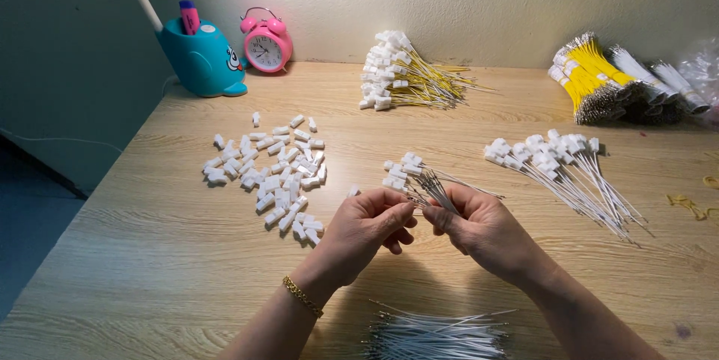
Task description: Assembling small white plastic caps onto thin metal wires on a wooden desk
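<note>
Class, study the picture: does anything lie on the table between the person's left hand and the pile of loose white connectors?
Nothing visible does. The left hand is at the pile of loose white connectors, with its nearest pieces right beside the hand. The right hand holds a small bunch of white wires off to the other side.

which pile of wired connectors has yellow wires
The pile at the back by the wall: its wires are yellow, while the pile on the right has white wires.

Over the pale wooden worktop [187, 270], the left hand [365, 229] and right hand [479, 229] pinch a small bundle of thin white wires [434, 186] beside loose white plastic connectors [273, 173].
</note>
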